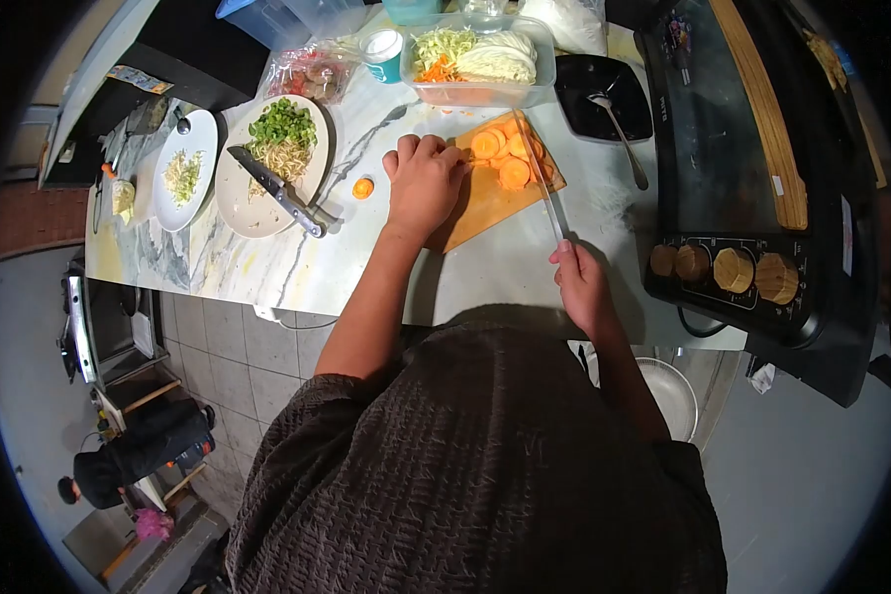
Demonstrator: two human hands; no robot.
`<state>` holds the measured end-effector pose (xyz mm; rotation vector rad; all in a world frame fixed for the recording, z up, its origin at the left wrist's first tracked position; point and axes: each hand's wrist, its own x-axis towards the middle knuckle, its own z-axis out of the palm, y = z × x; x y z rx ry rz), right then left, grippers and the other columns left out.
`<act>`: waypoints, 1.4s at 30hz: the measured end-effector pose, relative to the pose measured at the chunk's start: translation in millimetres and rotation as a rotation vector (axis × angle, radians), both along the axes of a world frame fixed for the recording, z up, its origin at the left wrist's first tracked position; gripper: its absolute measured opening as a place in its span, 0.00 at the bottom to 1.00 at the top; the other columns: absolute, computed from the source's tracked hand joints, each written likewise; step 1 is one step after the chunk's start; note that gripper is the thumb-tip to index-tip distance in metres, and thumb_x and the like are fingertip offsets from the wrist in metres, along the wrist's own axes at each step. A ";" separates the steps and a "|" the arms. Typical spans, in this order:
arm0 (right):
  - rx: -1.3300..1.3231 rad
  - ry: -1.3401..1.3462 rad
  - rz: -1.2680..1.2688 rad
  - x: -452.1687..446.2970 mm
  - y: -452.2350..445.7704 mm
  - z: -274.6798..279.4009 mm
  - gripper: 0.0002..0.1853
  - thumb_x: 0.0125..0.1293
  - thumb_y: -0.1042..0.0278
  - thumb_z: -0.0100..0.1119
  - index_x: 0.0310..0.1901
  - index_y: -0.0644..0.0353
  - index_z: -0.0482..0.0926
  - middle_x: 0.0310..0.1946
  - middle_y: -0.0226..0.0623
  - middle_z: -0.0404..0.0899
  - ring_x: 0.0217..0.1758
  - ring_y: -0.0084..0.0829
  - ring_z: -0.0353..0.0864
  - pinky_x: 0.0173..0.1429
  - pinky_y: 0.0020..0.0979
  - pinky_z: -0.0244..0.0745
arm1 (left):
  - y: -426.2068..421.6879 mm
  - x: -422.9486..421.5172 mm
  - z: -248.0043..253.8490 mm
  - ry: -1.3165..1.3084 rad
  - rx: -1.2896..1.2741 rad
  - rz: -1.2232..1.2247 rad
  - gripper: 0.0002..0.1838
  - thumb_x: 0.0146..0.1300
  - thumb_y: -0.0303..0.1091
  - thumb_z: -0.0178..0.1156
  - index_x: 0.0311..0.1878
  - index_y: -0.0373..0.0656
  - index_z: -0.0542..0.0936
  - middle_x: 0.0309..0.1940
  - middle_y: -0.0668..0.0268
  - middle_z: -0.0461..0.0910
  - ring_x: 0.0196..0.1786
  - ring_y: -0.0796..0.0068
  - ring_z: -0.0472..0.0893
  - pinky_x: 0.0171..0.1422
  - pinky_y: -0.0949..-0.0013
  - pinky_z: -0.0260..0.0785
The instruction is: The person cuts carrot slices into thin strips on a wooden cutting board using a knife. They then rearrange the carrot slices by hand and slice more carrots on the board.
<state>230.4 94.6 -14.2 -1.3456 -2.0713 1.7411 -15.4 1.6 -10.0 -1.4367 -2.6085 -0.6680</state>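
two bare hands work over an orange cutting board [465,220] on a marbled counter [354,240], seen from above. the left hand [428,183] is at the board's left side, palm down, fingers curled and drawn close together; whether they pinch anything is hidden beneath them. the right hand [582,282] is closed around the handle of a long knife [552,203], thumb along the near end, with the blade slanting away over the right part of the board.

several round carrot slices [513,173] lie overlapping on the board, between the left hand and the blade, some close to the steel. one loose carrot piece [363,188] sits apart on the counter, left of the board. just beyond the board is a clear tub [477,96] of shredded vegetables, with a black dish [576,107] to its right.

the slices look light, firm and crisp; they would probably feel damp and slide over one another, and a thin one might snap if bent. their rims offer the surest hold, pinched lightly between thumb and fingertip, or a few gathered from the side. the knife looks slim and stiff, likely light for its length, and is best held by its handle, well back from the edge. a carrot under curled fingertips would be hard but apt to roll.
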 end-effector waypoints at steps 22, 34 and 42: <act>0.123 -0.005 -0.039 12.3 -1.0 7.7 0.21 0.76 0.51 0.44 0.39 0.63 0.77 0.22 0.33 0.72 0.24 0.24 0.69 0.33 0.30 0.67 | 2.0 4.7 12.8 -0.084 0.026 -0.083 0.19 0.48 0.36 0.63 0.46 0.43 0.80 0.47 0.63 0.79 0.55 0.61 0.70 0.57 0.55 0.55; 0.679 -0.147 -0.010 18.3 12.0 -10.8 0.13 0.68 0.58 0.60 0.41 0.62 0.77 0.32 0.45 0.82 0.36 0.48 0.81 0.42 0.43 0.73 | -6.2 -3.6 6.0 -0.034 -0.062 -0.076 0.20 0.53 0.38 0.65 0.50 0.44 0.82 0.47 0.64 0.80 0.56 0.60 0.69 0.58 0.55 0.54; 0.817 -0.125 0.058 8.1 16.7 -13.2 0.12 0.66 0.61 0.62 0.41 0.62 0.75 0.34 0.44 0.77 0.39 0.48 0.76 0.45 0.44 0.69 | -10.1 -7.3 4.8 -0.035 -0.027 -0.048 0.15 0.55 0.37 0.65 0.46 0.45 0.83 0.45 0.65 0.80 0.54 0.61 0.70 0.57 0.55 0.54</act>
